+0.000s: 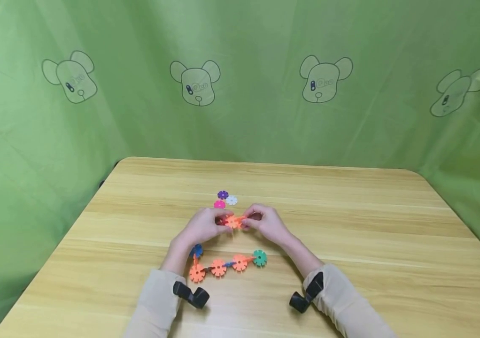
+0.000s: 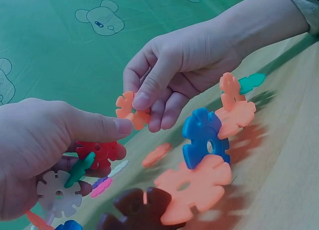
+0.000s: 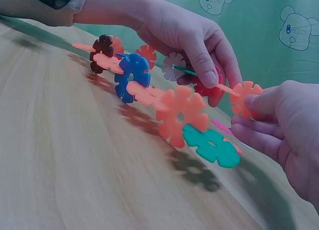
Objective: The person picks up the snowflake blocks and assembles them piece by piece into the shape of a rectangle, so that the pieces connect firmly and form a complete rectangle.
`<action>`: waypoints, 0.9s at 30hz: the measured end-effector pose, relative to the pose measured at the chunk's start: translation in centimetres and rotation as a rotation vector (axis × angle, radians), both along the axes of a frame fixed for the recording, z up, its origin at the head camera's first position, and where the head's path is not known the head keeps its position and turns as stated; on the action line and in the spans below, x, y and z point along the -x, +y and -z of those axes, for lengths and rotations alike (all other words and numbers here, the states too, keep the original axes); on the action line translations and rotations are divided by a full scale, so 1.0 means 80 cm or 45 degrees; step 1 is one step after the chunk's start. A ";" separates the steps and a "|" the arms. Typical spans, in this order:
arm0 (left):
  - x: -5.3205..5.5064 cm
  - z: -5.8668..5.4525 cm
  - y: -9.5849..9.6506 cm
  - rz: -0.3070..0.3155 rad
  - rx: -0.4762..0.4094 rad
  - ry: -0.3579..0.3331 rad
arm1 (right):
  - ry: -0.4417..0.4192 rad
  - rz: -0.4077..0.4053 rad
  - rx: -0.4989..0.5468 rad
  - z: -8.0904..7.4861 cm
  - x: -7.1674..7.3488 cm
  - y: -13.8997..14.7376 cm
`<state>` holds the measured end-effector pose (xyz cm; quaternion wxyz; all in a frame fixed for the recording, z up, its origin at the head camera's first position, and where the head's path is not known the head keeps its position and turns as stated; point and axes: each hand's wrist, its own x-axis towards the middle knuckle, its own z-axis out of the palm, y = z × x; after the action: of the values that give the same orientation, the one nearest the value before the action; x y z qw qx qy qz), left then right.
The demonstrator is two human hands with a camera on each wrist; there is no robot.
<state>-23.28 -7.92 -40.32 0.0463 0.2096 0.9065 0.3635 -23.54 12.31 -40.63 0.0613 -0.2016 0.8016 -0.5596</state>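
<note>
My left hand [image 1: 203,226] grips one end of a chain of slotted plastic flower discs, its fingers around a red disc [image 2: 98,151]. Joined behind the red one are a green disc [image 2: 80,169] and a white disc [image 2: 52,185]. Between thumb and fingers, my right hand [image 1: 268,225] pinches an orange disc [image 3: 241,101], close to the left fingertips. An edge-on orange disc [image 3: 227,89] lies between it and the red one. Nearer me, the chain runs along the table through blue [image 3: 132,70] and orange [image 3: 169,110] discs to a green end disc [image 3: 219,149].
Beyond the hands, loose purple [image 1: 223,195], white [image 1: 232,200] and pink [image 1: 219,204] discs lie together on the wooden table [image 1: 350,206]. A green curtain [image 1: 257,126] hangs behind the table's far edge.
</note>
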 end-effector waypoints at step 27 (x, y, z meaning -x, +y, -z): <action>0.007 0.006 -0.015 -0.097 -0.058 -0.065 | 0.257 0.059 -0.594 0.036 0.036 0.000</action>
<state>-23.85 -9.15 -40.76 0.0506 0.1665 0.9038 0.3909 -26.43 12.32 -43.53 0.0129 -0.2184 0.9154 -0.3378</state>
